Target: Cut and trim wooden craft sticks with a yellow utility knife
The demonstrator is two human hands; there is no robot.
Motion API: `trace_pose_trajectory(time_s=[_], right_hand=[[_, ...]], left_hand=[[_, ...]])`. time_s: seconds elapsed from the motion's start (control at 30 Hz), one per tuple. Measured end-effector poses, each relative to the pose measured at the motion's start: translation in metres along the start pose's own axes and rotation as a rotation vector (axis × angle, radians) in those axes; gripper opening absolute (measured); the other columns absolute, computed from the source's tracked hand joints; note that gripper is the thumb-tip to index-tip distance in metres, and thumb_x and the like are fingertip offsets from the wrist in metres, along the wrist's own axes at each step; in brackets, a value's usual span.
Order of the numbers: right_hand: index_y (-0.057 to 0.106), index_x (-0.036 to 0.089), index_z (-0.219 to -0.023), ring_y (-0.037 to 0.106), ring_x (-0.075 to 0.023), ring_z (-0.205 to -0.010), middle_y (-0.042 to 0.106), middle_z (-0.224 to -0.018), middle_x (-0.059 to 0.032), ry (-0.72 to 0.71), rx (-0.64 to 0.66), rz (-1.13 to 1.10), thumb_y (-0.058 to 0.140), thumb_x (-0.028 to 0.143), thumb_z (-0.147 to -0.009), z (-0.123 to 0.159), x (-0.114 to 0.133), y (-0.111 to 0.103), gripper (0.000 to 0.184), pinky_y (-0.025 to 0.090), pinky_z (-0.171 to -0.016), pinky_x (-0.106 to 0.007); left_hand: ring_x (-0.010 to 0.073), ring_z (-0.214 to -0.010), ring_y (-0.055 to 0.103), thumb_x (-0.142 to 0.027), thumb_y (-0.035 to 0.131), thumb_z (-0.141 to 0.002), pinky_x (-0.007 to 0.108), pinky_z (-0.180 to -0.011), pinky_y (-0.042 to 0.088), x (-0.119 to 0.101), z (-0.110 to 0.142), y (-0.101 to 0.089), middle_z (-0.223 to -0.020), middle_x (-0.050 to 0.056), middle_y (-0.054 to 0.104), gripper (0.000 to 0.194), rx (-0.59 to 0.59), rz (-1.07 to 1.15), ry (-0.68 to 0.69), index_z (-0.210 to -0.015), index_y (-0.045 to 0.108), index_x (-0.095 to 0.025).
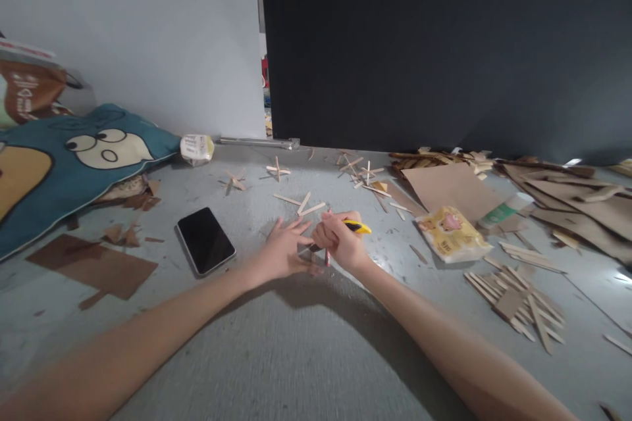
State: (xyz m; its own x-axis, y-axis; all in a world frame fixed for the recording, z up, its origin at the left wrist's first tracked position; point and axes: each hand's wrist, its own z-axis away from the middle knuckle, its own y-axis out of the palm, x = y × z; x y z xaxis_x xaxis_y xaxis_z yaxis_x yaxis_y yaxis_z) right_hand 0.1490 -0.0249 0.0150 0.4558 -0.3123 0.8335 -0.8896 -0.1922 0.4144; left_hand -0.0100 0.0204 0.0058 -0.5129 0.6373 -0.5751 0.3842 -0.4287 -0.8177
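Observation:
My right hand [338, 240] is closed around a yellow and black utility knife [358, 227], whose handle end sticks out to the right. A thin red-and-white stick [327, 258] shows just under that hand; I cannot tell whether the hand grips it too. My left hand [286, 248] lies low over the grey surface with its fingers spread, close to the knife's blade side. By its thumb is a small brownish piece [312, 266], partly hidden and blurred. Just beyond my hands lie loose craft sticks [306, 204].
A phone [205, 240] and a cardboard sheet [93, 266] lie left, before a blue pillow [99, 164]. Star-shaped stick pieces [278, 170] stand farther back. On the right are a yellow tissue pack [451, 235], a glue stick [506, 210], a craft-stick pile [516, 302] and cardboard scraps [577, 204].

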Motion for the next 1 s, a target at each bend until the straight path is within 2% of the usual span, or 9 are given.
trace_pose_trajectory(time_s=[0.23, 0.3, 0.43, 0.5, 0.63, 0.73, 0.87, 0.93, 1.0], right_hand=[[0.028, 0.023, -0.042, 0.017, -0.0053, -0.038, 0.022, -0.040, 0.0091, 0.006, -0.012, -0.010, 0.076, 0.056, -0.086, -0.001, 0.001, -0.001, 0.072, 0.013, -0.045, -0.030], [0.028, 0.023, -0.042, 0.018, -0.0053, -0.038, 0.022, -0.040, 0.0090, 0.008, -0.019, 0.004, 0.076, 0.055, -0.085, -0.002, 0.001, -0.001, 0.072, 0.014, -0.045, -0.030], [0.027, 0.024, -0.042, 0.017, -0.0056, -0.037, 0.019, -0.040, 0.0096, 0.023, -0.030, 0.021, 0.074, 0.057, -0.085, -0.002, 0.002, 0.000, 0.072, 0.014, -0.045, -0.030], [0.027, 0.024, -0.042, 0.017, -0.0056, -0.037, 0.019, -0.039, 0.0093, 0.022, -0.032, 0.024, 0.075, 0.057, -0.085, -0.002, 0.003, 0.000, 0.072, 0.014, -0.045, -0.030], [0.027, 0.023, -0.042, 0.017, -0.0056, -0.038, 0.022, -0.039, 0.0086, 0.014, -0.016, 0.014, 0.076, 0.054, -0.084, -0.001, 0.003, 0.000, 0.071, 0.014, -0.045, -0.030], [0.027, 0.024, -0.042, 0.017, -0.0059, -0.038, 0.021, -0.039, 0.0088, 0.029, -0.028, 0.011, 0.075, 0.053, -0.085, -0.001, 0.001, -0.001, 0.071, 0.014, -0.045, -0.030], [0.027, 0.024, -0.043, 0.016, -0.0060, -0.037, 0.019, -0.039, 0.0094, 0.029, -0.036, 0.017, 0.074, 0.053, -0.085, 0.000, -0.002, -0.003, 0.070, 0.014, -0.045, -0.030], [0.027, 0.024, -0.042, 0.016, -0.0058, -0.037, 0.020, -0.039, 0.0091, 0.025, -0.037, 0.012, 0.074, 0.053, -0.085, 0.000, -0.001, -0.003, 0.070, 0.014, -0.045, -0.030], [0.028, 0.024, -0.042, 0.016, -0.0060, -0.038, 0.020, -0.039, 0.0089, 0.030, -0.036, 0.001, 0.074, 0.051, -0.085, 0.001, -0.001, -0.002, 0.069, 0.013, -0.045, -0.030]], left_hand=[[0.0410, -0.163, 0.013, -0.052, 0.089, -0.075, 0.075, -0.124, -0.002, 0.002, -0.005, -0.013, -0.171, 0.007, 0.035, 0.036, 0.233, -0.006, 0.028, -0.104, 0.082, -0.030], [0.0418, -0.162, 0.016, -0.054, 0.085, -0.079, 0.076, -0.123, -0.005, -0.002, -0.002, -0.008, -0.170, 0.007, 0.037, 0.037, 0.168, -0.018, 0.007, -0.109, 0.082, -0.032], [0.0451, -0.160, 0.020, -0.062, 0.078, -0.084, 0.078, -0.120, -0.012, -0.017, 0.009, 0.009, -0.166, 0.010, 0.044, 0.047, -0.076, -0.117, -0.152, -0.121, 0.079, -0.034], [0.0436, -0.161, 0.018, -0.062, 0.077, -0.085, 0.079, -0.120, -0.009, -0.017, 0.008, 0.008, -0.169, 0.010, 0.039, 0.045, -0.032, -0.101, -0.141, -0.121, 0.079, -0.036], [0.0425, -0.162, 0.012, -0.055, 0.088, -0.076, 0.075, -0.123, -0.005, -0.005, -0.002, -0.009, -0.174, 0.006, 0.029, 0.044, 0.168, -0.044, -0.047, -0.116, 0.081, -0.037], [0.0403, -0.162, 0.017, -0.054, 0.089, -0.075, 0.072, -0.126, 0.000, -0.005, -0.001, -0.010, -0.172, 0.006, 0.033, 0.043, 0.143, -0.046, -0.050, -0.114, 0.081, -0.037], [0.0383, -0.163, 0.017, -0.068, 0.077, -0.082, 0.072, -0.124, -0.007, -0.015, 0.007, 0.003, -0.170, 0.008, 0.037, 0.047, -0.036, -0.095, -0.122, -0.116, 0.080, -0.036], [0.0396, -0.162, 0.018, -0.065, 0.080, -0.080, 0.075, -0.121, -0.012, -0.015, 0.006, 0.002, -0.172, 0.009, 0.033, 0.050, 0.026, -0.084, -0.139, -0.121, 0.078, -0.038], [0.0432, -0.163, 0.008, -0.061, 0.089, -0.071, 0.079, -0.118, -0.011, -0.010, 0.001, -0.006, -0.174, 0.007, 0.026, 0.057, 0.163, -0.052, -0.140, -0.123, 0.078, -0.039]])
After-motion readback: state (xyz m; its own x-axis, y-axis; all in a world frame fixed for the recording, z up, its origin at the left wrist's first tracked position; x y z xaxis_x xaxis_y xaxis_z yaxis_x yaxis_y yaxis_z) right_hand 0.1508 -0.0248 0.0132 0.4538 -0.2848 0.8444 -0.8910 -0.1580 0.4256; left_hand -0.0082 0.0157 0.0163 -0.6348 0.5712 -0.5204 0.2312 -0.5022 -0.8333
